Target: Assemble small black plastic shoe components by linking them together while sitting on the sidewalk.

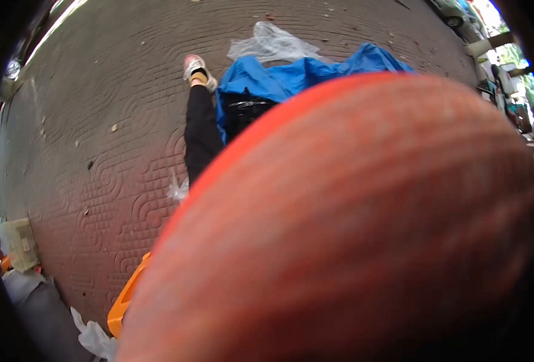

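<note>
A huge blurred reddish-brown shape (351, 229) fills the middle and right of the head view. It looks like a finger or palm very close to the camera, probably of my right hand; its fingers cannot be made out. What it may hold is hidden. No part of my left hand shows. Beyond the blur lies a blue plastic sheet (306, 75), crumpled, with a shiny black plastic bundle (247, 111) against it. My leg (203, 130), in black trousers, stretches out along the sheet's left side and ends in a pink and white shoe (197, 69).
Clear plastic film (270, 43) lies behind the blue sheet on patterned paving (98, 139). An orange plastic frame (125, 298) pokes out at the lower left, near a white bag (93, 335), grey cloth (46, 314) and a translucent box (20, 244). A parked car (451, 13) stands far right.
</note>
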A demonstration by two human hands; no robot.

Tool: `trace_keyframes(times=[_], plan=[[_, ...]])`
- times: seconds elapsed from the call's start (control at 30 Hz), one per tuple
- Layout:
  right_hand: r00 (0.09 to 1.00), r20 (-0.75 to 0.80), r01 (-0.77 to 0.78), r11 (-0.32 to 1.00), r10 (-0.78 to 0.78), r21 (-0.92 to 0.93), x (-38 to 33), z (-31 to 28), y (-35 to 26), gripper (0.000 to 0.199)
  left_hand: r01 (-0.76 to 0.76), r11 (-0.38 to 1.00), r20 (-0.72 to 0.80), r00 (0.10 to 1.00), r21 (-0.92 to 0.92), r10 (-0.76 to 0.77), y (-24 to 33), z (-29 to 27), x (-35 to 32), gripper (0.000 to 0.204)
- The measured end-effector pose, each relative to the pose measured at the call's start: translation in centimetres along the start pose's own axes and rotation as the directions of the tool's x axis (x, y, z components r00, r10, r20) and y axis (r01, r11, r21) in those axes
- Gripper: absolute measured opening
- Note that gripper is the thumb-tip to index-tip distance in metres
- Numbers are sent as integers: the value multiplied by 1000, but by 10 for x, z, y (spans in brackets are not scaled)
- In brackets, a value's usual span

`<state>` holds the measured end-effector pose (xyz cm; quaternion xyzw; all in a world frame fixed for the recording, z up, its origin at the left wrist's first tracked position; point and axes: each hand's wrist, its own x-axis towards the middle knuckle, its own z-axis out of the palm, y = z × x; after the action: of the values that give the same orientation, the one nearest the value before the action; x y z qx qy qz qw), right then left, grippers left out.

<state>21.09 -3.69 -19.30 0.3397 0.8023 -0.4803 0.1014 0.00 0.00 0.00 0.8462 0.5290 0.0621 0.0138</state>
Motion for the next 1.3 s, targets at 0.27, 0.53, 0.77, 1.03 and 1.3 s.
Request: trace_keyframes(times=[0.27, 0.53, 0.77, 1.03, 1.3], plan=[[978, -72, 187, 978, -195, -97, 84, -21, -52, 17, -195, 969, -79, 975, 151, 209, 48, -26, 44, 16], [971, -125, 189, 974, -205, -127, 86, -18, -46, 14, -229, 921, -19, 969, 315, 247, 45, -34, 10, 20], [895, -364, 189, 959, -257, -213, 99, -33, -12, 13, -210, 897, 78, 978, 390, 195, 37, -26, -46, 25], [947, -316, 91, 993, -62, 77, 144, -52, -7, 14, 100, -513, 482, 528, -852, -699, -82, 153, -203, 22], [878, -309, 157, 829, -367, -537, 220, -8, 8, 19, -355, -772, 544, 558, -527, -627, -1, 191, -196, 26]])
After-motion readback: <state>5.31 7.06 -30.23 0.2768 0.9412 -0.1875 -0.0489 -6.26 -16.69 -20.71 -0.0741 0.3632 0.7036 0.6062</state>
